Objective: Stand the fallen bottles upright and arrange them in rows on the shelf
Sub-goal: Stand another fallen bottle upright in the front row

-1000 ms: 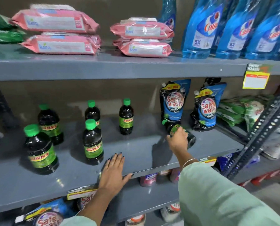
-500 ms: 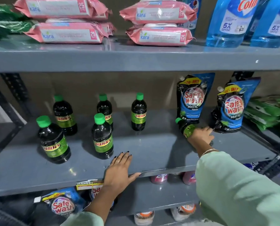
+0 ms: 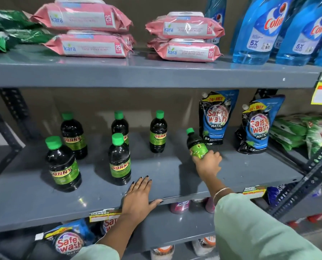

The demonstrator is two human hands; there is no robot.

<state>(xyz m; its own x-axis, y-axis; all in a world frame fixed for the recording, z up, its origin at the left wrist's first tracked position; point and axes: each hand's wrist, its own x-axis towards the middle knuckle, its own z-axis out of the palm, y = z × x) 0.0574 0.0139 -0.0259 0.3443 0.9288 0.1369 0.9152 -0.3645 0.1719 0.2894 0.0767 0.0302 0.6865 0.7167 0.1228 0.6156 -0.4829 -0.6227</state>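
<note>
Several dark Sunny bottles with green caps stand upright on the grey middle shelf (image 3: 175,171): three in a back row (image 3: 158,133) and two in front (image 3: 119,160). My right hand (image 3: 208,163) is closed around the lower part of one more dark bottle (image 3: 194,143), which tilts with its cap up and to the left, just in front of a Safewash pouch. My left hand (image 3: 139,196) lies flat, fingers spread, on the shelf's front edge and holds nothing.
Two blue Safewash pouches (image 3: 217,117) stand at the back right, with green packets (image 3: 295,132) beyond them. The shelf above carries pink Kara wipe packs (image 3: 184,36) and blue Colin bottles (image 3: 259,30). A slotted upright post (image 3: 306,182) rises at the right.
My right hand has raised the fallen bottle from lying on the shelf to a tilted, nearly upright pose. The left hand stays on the shelf edge.
</note>
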